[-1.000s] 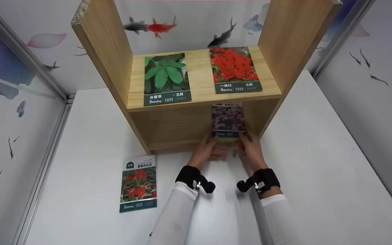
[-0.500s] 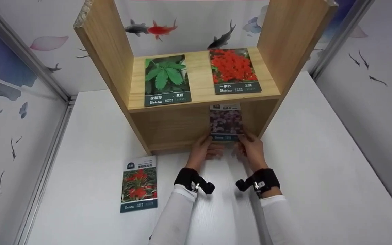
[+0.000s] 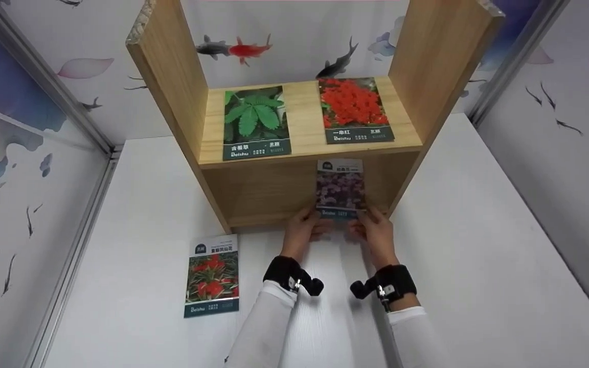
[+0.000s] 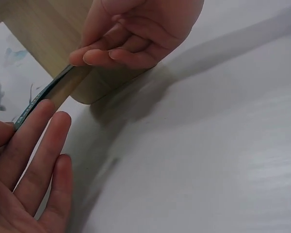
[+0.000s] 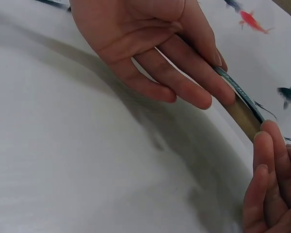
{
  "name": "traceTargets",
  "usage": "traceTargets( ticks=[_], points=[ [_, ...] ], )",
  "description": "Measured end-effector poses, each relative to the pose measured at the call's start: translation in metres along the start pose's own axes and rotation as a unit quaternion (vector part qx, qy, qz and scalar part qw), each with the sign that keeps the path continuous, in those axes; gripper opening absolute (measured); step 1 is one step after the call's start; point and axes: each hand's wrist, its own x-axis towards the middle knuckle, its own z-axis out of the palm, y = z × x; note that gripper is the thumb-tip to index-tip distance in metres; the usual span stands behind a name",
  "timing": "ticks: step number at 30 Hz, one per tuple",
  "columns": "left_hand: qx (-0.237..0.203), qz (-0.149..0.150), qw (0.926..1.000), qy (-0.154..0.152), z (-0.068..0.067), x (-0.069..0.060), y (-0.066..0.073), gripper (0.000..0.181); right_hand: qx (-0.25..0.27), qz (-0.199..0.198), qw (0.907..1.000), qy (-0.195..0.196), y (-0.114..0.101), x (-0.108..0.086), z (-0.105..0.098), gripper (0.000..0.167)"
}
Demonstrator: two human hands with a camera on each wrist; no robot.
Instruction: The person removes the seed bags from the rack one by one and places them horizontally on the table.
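A packet with purple flowers [image 3: 340, 189] stands out at the right part of the lower compartment, its bottom edge toward the person. The left hand [image 3: 300, 234] pinches its lower left corner and the right hand [image 3: 375, 232] its lower right corner. In the left wrist view the packet's edge [image 4: 41, 97] shows thin and slightly bent between the two hands. From the right wrist view, the right hand [image 5: 155, 53] grips one end of the packet [image 5: 240, 92], thumb on one side and fingers on the other.
The wooden shelf [image 3: 304, 153] bears a green-leaf packet [image 3: 256, 122] at left and a red-flower packet [image 3: 356, 110] at right. Another red-flower packet [image 3: 212, 278] lies on the white table [image 3: 136, 286], left of the arms.
The purple-flower packet has come outward from under the upper board, toward the person, so its white top now shows. Both hands have moved back slightly with it. The head view has shifted a little.
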Motion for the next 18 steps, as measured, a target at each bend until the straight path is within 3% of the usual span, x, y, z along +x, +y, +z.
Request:
traceTargets(
  ticks=[2, 9, 13, 15, 18],
  points=[
    [-0.005, 0.003, 1.0000, 0.004, 0.000, -0.001, -0.002, 0.041, -0.005, -0.010, 0.9999, 0.002, 0.001, -0.003, 0.002, 0.046],
    [-0.048, 0.023, 0.9986, -0.005, 0.003, -0.018, 0.013, 0.045, -0.011, -0.021, 0.9995, 0.022, 0.022, 0.003, -0.001, 0.048],
    [-0.022, 0.052, 0.9984, 0.004, 0.006, -0.022, 0.013, 0.042, -0.038, -0.024, 0.9986, 0.026, 0.026, 0.002, -0.003, 0.050],
    [-0.004, 0.051, 0.9985, 0.021, 0.007, -0.022, 0.013, 0.041, -0.045, -0.022, 0.9986, 0.020, 0.025, 0.000, -0.004, 0.052],
    [-0.019, 0.042, 0.9984, 0.033, 0.006, -0.022, 0.009, 0.042, -0.027, -0.015, 0.9995, 0.011, 0.020, -0.006, -0.003, 0.053]
  ],
)
